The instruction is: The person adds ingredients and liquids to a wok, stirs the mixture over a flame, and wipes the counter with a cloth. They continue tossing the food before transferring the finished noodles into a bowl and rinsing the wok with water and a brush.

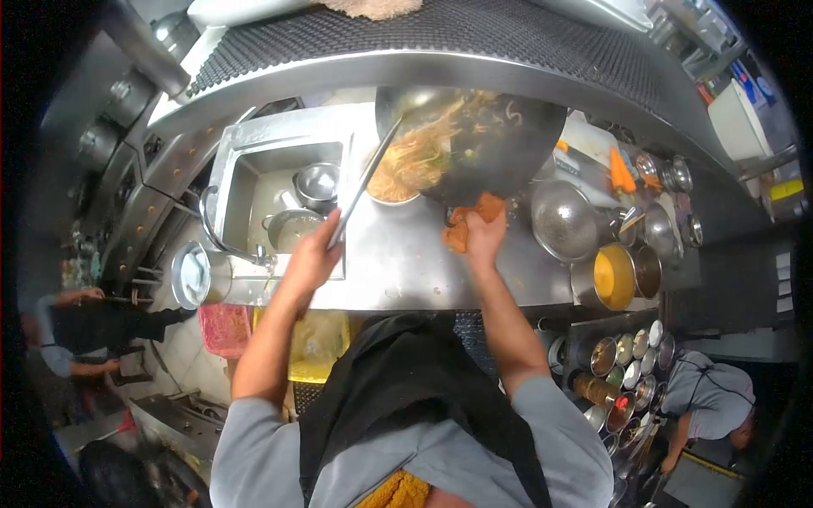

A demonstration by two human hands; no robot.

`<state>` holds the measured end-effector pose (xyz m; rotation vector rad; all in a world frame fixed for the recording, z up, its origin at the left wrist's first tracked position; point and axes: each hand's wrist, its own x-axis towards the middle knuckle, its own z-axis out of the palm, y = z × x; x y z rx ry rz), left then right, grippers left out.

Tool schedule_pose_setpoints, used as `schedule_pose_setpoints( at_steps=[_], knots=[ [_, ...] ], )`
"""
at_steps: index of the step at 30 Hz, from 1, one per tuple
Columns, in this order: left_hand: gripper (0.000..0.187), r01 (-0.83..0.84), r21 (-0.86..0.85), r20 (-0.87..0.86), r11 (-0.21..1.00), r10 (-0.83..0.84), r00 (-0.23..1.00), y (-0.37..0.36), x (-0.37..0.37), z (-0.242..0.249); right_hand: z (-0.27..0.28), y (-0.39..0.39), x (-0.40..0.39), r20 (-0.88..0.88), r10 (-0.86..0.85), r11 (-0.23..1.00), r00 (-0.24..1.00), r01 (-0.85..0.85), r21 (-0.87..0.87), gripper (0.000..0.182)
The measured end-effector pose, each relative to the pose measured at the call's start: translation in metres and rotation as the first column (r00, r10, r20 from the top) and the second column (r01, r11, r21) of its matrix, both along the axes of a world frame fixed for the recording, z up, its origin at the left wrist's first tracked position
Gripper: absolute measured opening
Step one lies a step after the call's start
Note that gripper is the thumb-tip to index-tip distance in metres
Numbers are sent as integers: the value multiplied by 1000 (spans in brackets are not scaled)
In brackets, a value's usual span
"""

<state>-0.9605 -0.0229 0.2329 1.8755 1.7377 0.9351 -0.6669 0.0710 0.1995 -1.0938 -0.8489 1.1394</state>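
My left hand [313, 258] is closed around the handle of a long metal ladle [370, 175], whose head reaches into the wok. In my right hand [481, 237] is an orange cloth [458, 230], pressed against the near edge of a large dark wok [508, 144]. The wok is tilted to the left, with noodles and vegetables [432, 140] along its left side. Under that side stands a white bowl [392, 202] with noodles at its rim. Steam blurs part of the food.
A sink [246, 190] with metal bowls is at the left. Right of the wok are a perforated strainer [566, 222], a pot of yellow liquid [611, 278] and carrots [621, 172]. A metal shelf edge [339, 69] runs above. Two people work at the far sides.
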Motion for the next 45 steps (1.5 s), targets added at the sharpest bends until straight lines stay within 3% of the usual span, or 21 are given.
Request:
schedule_pose_setpoints(
  at_steps=[2,4,7,9,11,14,16,20,22,25,27,29,30,34,36,37,39,41,42,43,45],
  knots=[
    [69,-94,-122,-26,988,91,995,41,46,7,-9,2,-4,25,-41,998,999,40,53,38],
    [76,-85,-282,139,956,128,982,77,84,-1,-6,-2,-8,-10,-22,997,1000,23,68,38],
    [79,-32,-95,185,995,49,982,68,103,-36,-16,5,-7,-9,-25,993,1000,26,112,37],
    [80,78,87,130,993,-89,988,32,80,-59,-14,8,-6,27,-56,988,998,51,145,37],
    [79,81,-120,-88,989,-92,992,-12,41,-64,5,1,-10,-64,-3,998,998,7,58,36],
    [75,109,-6,-262,994,-107,959,-55,-19,-61,-18,10,-1,-19,-9,995,1000,11,101,37],
    [74,43,-129,-313,991,-81,946,-57,-29,-45,-17,7,0,-15,-21,994,1000,23,109,37],
    [67,23,73,47,997,-27,999,5,48,-56,25,-14,-17,-151,31,999,988,-35,-20,31],
    [67,13,7,122,1000,-14,992,27,90,-41,21,-13,-18,-137,44,999,990,-46,-13,34],
    [67,95,160,100,983,-112,989,8,76,-70,24,-15,-16,-130,45,999,990,-47,-13,38],
    [68,98,-33,-71,995,-101,992,-26,29,-67,15,-8,-11,-145,16,1000,989,-19,-21,38],
    [69,104,56,-162,993,-93,982,-47,-10,-68,-23,9,0,-88,7,999,996,-3,46,38],
    [69,80,-31,-229,996,-85,970,-47,-16,-54,-22,8,1,-87,7,999,996,-4,45,38],
    [64,-20,-14,-127,1000,18,992,22,43,-36,-5,-4,-6,-66,25,1000,997,-24,13,40],
    [62,-23,106,118,994,10,993,57,85,-36,-7,-6,-6,-62,13,1000,998,-13,10,41],
    [62,-21,106,119,994,8,993,55,86,-41,-12,-3,-6,-6,-13,1000,1000,14,25,41],
    [65,-26,-45,48,999,28,998,42,86,-51,-21,2,0,50,-39,998,998,37,43,41],
    [68,23,12,-52,1000,-23,998,2,41,-62,-26,5,2,55,-45,996,997,40,84,41],
    [70,26,-98,-144,995,-40,989,-16,14,-64,-28,5,3,51,-53,996,997,48,81,41],
    [69,53,76,-151,996,-41,988,-34,-9,-65,-29,6,3,40,-68,995,997,64,81,42],
    [68,11,-55,-303,998,-27,953,-49,-44,-38,-22,0,4,34,-82,994,996,79,72,42]
  ],
)
